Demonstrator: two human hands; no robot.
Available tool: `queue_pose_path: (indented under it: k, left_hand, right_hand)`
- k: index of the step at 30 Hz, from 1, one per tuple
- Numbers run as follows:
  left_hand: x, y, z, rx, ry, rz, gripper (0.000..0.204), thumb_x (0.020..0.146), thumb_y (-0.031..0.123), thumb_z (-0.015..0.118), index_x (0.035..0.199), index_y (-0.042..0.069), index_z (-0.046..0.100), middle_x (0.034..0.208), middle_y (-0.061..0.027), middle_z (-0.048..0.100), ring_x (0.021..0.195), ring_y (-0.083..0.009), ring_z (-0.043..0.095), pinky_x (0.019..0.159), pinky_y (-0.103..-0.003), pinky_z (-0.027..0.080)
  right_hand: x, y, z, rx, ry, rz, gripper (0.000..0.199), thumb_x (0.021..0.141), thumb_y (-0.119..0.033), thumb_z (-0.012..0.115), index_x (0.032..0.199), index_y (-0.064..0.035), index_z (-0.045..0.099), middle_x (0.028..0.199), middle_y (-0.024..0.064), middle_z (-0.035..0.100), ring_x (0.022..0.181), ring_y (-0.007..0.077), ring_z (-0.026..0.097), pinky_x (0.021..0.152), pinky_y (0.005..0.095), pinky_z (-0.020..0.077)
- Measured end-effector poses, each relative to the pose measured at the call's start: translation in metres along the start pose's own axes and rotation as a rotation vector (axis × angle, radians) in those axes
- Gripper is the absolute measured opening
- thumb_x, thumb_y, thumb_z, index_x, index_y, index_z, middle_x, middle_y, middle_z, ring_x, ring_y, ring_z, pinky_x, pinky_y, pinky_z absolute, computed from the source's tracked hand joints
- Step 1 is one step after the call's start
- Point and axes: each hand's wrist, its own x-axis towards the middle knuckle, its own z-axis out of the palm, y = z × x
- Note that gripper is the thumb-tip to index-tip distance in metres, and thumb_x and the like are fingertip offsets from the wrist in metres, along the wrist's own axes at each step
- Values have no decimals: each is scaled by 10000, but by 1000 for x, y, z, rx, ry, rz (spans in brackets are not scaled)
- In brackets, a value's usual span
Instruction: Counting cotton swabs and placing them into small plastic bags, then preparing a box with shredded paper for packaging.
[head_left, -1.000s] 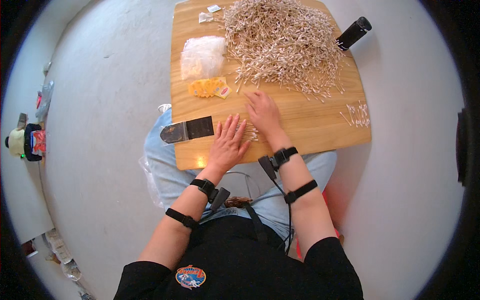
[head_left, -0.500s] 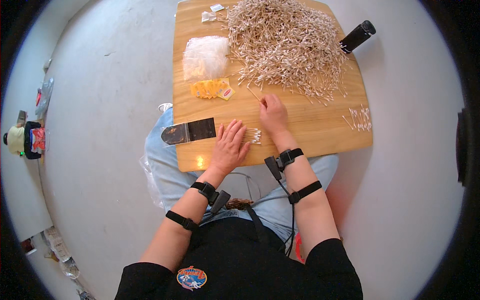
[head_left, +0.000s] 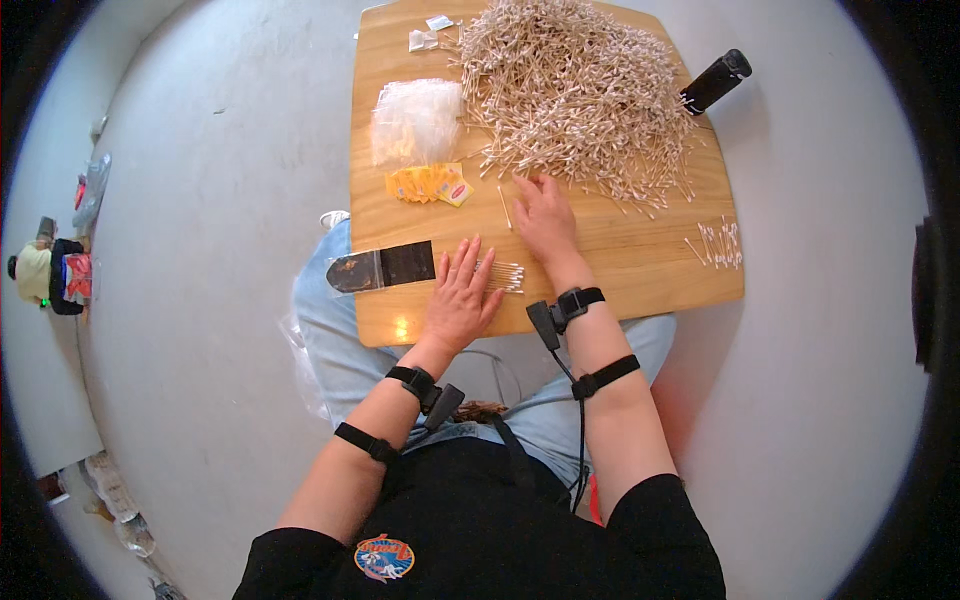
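At the far left of the table (head_left: 640, 262) lies a clear pouch with a dark panel (head_left: 407, 263); beyond it sit a stack of clear bags (head_left: 415, 122) and fanned yellow cards (head_left: 428, 184); my left hand (head_left: 462, 295) lies flat, fingers straight, over a row of cotton swabs (head_left: 510, 277) whose tips show at its right; farther up lies a lone swab (head_left: 505, 207); just beside it my right hand (head_left: 544, 217) is half curled near the swab heap (head_left: 580, 100), and I cannot tell whether it grips anything; rightmost are a black cylinder (head_left: 716, 82) and loose swabs (head_left: 721, 245).
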Motion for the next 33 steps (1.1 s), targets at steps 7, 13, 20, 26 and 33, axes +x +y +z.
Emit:
queue_pose_path:
  k: [7, 13, 20, 26, 33]
  left_hand:
    - [0, -5, 5, -48, 49, -10, 632, 919, 335, 601, 1448, 53, 401, 1534, -195, 332, 1434, -340, 302, 1171, -509, 214]
    - [-4, -4, 3, -40, 61, -16, 612, 915, 325, 606, 1429, 45, 427, 1528, -189, 348, 1431, -335, 311, 1173, -508, 211]
    - [-1, -2, 5, 6, -9, -16, 555, 932, 309, 588, 1401, 42, 459, 1499, -157, 406, 1427, -318, 322, 1178, -506, 206]
    - [-2, -4, 6, -23, 18, -2, 514, 922, 298, 603, 1355, 41, 502, 1474, -149, 436, 1414, -320, 343, 1174, -506, 214]
    - [-2, -7, 6, -71, 62, -13, 498, 912, 288, 609, 1333, 39, 517, 1457, -156, 454, 1403, -325, 361, 1167, -510, 222]
  right_hand:
    - [-9, -17, 2, -39, -156, 104, 215, 806, -238, 706, 937, -88, 622, 945, 130, 590, 950, 343, 601, 796, 457, 501]
    - [-13, -14, -15, 106, -629, 2, 239, 786, -262, 731, 896, -76, 628, 946, 119, 619, 899, 318, 623, 765, 449, 509]
    - [18, 4, 10, -32, -19, 365, 301, 846, -318, 676, 1030, -95, 592, 1042, 122, 631, 932, 350, 627, 777, 470, 512]
    - [18, 9, 12, 22, -52, 424, 167, 862, -233, 638, 931, -82, 616, 949, 131, 659, 886, 336, 643, 743, 454, 508]
    - [-36, 31, 0, 377, 136, 468, 115, 845, -135, 661, 922, -51, 673, 812, 135, 677, 680, 301, 645, 642, 389, 514]
